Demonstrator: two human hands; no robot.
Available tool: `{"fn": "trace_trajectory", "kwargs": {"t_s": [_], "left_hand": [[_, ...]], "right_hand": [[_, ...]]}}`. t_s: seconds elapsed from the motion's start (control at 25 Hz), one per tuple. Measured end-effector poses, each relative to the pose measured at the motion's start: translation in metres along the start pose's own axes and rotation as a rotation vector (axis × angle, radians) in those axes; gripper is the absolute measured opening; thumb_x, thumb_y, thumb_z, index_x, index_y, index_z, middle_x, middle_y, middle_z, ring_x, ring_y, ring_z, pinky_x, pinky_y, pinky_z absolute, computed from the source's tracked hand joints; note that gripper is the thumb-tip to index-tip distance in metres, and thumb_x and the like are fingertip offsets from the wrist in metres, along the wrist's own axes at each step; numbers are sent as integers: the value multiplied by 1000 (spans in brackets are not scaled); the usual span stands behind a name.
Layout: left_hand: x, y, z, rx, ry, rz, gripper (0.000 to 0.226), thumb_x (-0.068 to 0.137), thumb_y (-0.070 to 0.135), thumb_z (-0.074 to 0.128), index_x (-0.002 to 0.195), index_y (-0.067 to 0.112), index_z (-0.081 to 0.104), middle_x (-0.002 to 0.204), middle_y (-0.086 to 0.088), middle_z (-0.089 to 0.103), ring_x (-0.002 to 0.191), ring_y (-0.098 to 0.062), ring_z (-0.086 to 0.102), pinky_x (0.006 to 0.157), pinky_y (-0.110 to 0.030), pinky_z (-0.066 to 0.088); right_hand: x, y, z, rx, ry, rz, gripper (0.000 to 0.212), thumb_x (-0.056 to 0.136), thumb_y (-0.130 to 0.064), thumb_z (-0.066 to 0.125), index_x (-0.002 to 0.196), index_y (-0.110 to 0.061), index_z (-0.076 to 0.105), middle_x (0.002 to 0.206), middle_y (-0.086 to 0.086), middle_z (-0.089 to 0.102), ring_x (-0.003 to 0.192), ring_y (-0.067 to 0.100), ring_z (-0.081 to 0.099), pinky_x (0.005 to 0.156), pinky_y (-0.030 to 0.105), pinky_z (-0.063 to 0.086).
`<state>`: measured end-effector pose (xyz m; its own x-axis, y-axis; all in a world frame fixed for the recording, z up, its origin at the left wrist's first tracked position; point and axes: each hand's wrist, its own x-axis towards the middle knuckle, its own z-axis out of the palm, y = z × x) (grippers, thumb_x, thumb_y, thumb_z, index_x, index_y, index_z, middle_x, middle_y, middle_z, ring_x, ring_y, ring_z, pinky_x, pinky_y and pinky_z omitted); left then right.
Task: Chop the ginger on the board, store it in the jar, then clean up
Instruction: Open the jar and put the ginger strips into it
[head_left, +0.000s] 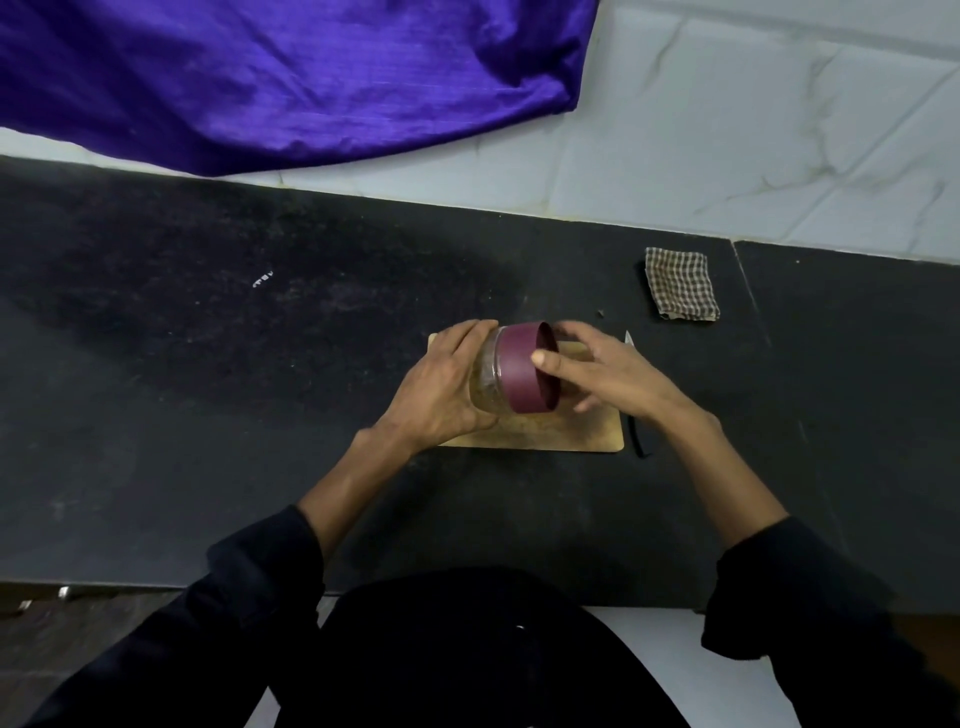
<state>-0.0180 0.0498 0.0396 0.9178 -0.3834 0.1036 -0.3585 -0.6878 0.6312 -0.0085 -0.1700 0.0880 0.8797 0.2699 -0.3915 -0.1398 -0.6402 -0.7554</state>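
Your left hand (441, 387) was wrapped around the clear body of a transparent plastic jar (485, 379), which you held tipped on its side above the board with its mouth pointing right. Yellowish chopped ginger showed through the clear wall. Your right hand (597, 376) was on the wide maroon screw lid (522, 366) at the jar's mouth, thumb on the near edge of the rim and fingers curled round the far side; whether the lid was fully seated could not be told.

Beneath both hands lay the rectangular light wooden chopping board (571, 436), flat on the black speckled stone counter (260, 389), its surface stained yellowish. Just beside the board's right edge lay a knife with a black handle (641, 436); your right wrist hid most of it, with only the blade tip showing near the board's far right corner.

Further back and to the right, apart from the board, a small folded brown-and-white checked cloth (681, 285) sat on the counter. Behind the counter ran a white marbled tile wall (779, 130), with a purple satin fabric (285, 73) draped over its left part.
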Motion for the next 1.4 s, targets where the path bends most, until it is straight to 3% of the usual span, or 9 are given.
{"fn": "trace_trajectory", "kwargs": {"t_s": [0.08,0.24,0.4,0.68,0.88,1.0,1.16,1.28,1.4], "left_hand": [[0,0,-2,-5,14,-1,101,61,32,84,144,16,29,143,-2,34,132,-18,32,100,-33,38],[0,2,-4,-10,23,17,100,61,30,85,144,14,31,143,-4,35,132,-19,32,100,-32,36],[2,4,-4,-18,17,12,100,62,31,84,144,14,30,144,-4,34,133,-19,31,102,-33,36],[3,5,-5,-10,17,20,100,63,30,84,145,15,29,145,-3,32,133,-17,29,98,-28,33],[2,2,-5,-1,25,41,100,62,29,85,145,14,30,144,-4,33,132,-19,30,99,-30,35],[3,1,-5,-5,34,53,100,61,30,85,144,14,30,143,-4,34,132,-19,31,98,-30,36],[0,1,-1,-6,23,61,100,60,30,85,143,14,31,142,-4,35,131,-18,32,99,-32,38],[1,3,0,-7,16,51,100,61,32,85,143,15,31,143,-3,35,131,-16,31,100,-31,37],[4,5,1,-14,-16,54,100,62,35,84,144,16,29,144,-2,34,132,-16,31,102,-34,37]], "right_hand": [[-1,5,3,-5,-50,-106,102,69,-65,77,152,-39,23,152,0,36,133,18,46,106,36,46],[-2,1,5,42,47,-34,95,68,-67,66,149,-33,31,144,0,47,125,23,55,90,38,57],[-3,9,7,3,8,-144,100,69,-65,77,150,-45,22,155,-1,34,136,19,43,109,41,43],[-4,11,7,52,-21,-135,104,71,-49,83,152,-39,19,153,-3,33,135,13,41,109,32,40],[-4,10,9,154,50,-33,98,72,-65,74,151,-27,30,144,-5,47,128,16,52,99,31,48],[-6,16,11,92,9,-145,105,69,-51,84,152,-40,21,149,-9,37,133,11,45,106,31,42],[-7,14,7,153,59,-21,94,71,-58,68,152,-26,32,140,-1,51,107,20,67,87,42,59],[-10,17,7,75,17,-120,109,69,-51,84,154,-37,17,149,-7,35,134,12,42,107,34,43],[-10,17,12,-34,56,-187,102,71,-35,88,151,-36,25,144,-9,37,129,7,41,103,17,39]]}}
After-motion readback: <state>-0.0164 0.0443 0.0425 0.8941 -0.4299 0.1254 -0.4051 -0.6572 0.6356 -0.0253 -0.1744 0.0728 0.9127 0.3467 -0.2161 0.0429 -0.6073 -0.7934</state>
